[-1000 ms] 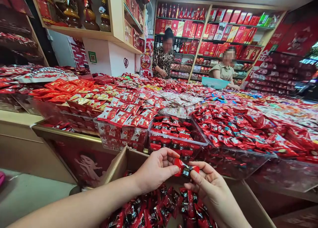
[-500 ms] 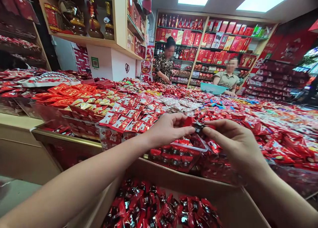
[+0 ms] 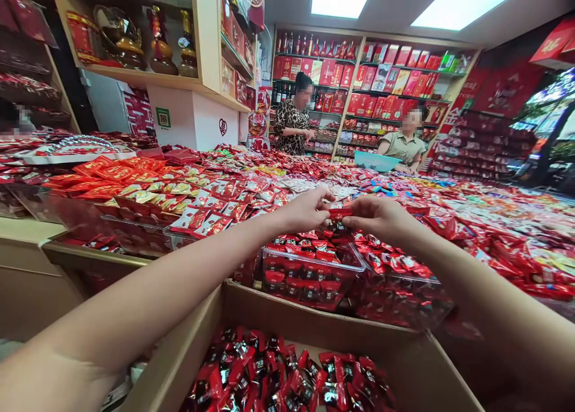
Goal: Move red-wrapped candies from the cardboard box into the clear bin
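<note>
Over the back of a clear plastic bin (image 3: 359, 262), my left hand (image 3: 312, 211) and my right hand (image 3: 375, 217) meet with fingers pinched. Between their fingertips is a small red-and-black wrapped candy (image 3: 340, 213), partly covered by the fingers. Similar wrapped candies (image 3: 309, 280) fill the bin, lying in rows that show through its front wall. In front of it, an open cardboard box (image 3: 287, 316) holds a loose heap of red-and-black candies (image 3: 287, 376).
Red and white packets (image 3: 211, 220) and orange packets (image 3: 117, 171) pile up to the left. More red packets (image 3: 494, 244) spread to the right. Across the display, one person (image 3: 294, 118) stands and another (image 3: 404, 142) is behind a turquoise basin (image 3: 376, 160).
Both hands have moved forward and closer together over the bin, still at the candy between them. The view has shifted slightly.
</note>
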`<state>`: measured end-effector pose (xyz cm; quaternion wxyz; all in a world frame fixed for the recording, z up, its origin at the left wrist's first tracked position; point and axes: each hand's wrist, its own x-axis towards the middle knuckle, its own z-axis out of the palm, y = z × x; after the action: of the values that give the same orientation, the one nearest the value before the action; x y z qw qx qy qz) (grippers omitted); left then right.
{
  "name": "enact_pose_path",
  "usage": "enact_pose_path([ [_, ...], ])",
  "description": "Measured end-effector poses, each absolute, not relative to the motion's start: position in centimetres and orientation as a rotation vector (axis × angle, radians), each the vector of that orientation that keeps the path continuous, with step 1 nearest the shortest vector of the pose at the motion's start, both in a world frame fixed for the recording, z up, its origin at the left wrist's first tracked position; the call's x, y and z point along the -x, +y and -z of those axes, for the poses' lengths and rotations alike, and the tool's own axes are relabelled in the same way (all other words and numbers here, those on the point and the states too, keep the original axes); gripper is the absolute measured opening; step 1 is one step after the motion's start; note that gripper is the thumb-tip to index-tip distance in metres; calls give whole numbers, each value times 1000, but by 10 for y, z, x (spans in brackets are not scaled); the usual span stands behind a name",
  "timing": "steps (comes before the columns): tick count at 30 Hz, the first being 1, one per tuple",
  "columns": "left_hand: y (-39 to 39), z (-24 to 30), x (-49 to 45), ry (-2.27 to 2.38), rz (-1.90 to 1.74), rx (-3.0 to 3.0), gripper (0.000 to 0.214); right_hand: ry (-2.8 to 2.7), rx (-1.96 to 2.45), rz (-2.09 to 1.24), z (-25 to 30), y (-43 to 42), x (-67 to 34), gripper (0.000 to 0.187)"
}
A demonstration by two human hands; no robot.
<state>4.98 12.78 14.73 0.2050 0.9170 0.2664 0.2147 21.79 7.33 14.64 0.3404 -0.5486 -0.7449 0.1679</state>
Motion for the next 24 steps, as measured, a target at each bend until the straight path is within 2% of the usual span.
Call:
enact_pose_path([
  [4, 148, -131, -63, 809, -384, -2681, 20, -2037, 1775, -112, -140, 87, -223, 10],
  [8, 153, -119, -80, 849, -101, -2761, 9, -2166, 1964, 56, -135, 93, -216, 12],
  [15, 148, -112, -84, 879, 84, -2832, 5, -2327, 2096, 114, -130, 94, -196, 23],
  [24, 151, -110, -73, 820, 143, -2801, 5, -2524, 2268, 42, -124, 98, -184, 11],
])
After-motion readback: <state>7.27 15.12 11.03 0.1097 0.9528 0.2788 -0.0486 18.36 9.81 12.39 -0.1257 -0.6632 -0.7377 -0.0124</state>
